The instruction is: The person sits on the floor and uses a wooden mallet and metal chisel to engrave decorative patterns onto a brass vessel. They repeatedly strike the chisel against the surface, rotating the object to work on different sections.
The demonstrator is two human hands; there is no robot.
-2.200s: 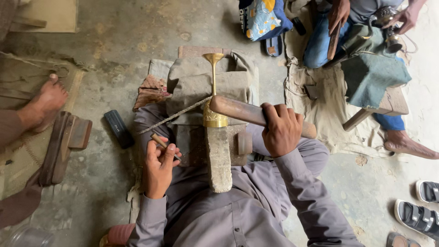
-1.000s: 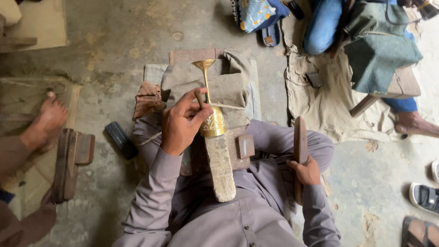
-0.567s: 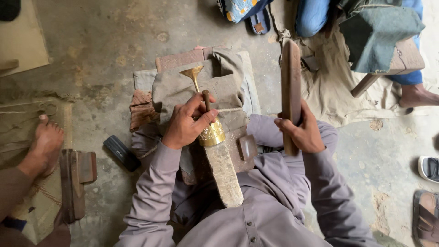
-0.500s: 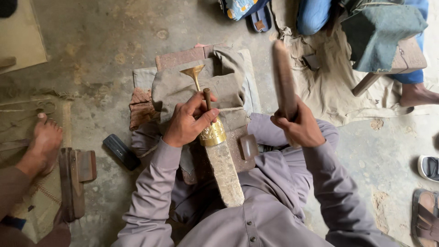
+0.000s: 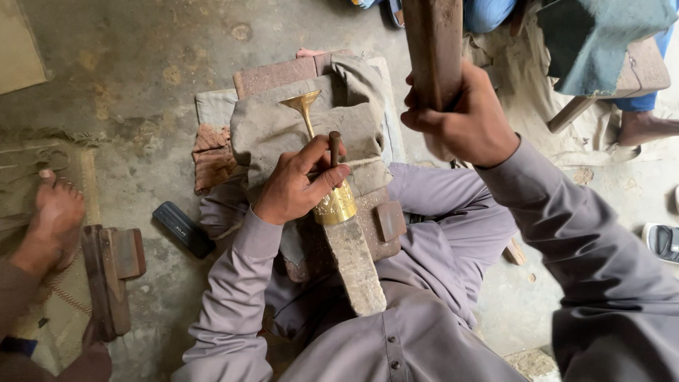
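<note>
1. Head view: the left hand (image 5: 293,187) is wrapped around a short dark punch (image 5: 334,147), holding it nearly upright, tip down on the brass goblet (image 5: 327,191).
2. The goblet lies on a rough stake (image 5: 353,262); its long axis runs from the foot at 11 o'clock to the cup at 5 o'clock, over a grey cloth pad (image 5: 283,127).
3. The right hand (image 5: 463,117) is clenched on a wooden mallet (image 5: 433,42), raised well apart, at 2 o'clock from the punch.
4. The punch's head lies at 8 o'clock from the mallet; the left hand is nearer the goblet.
5. Another person's foot (image 5: 53,212) rests at 9 o'clock.
</note>
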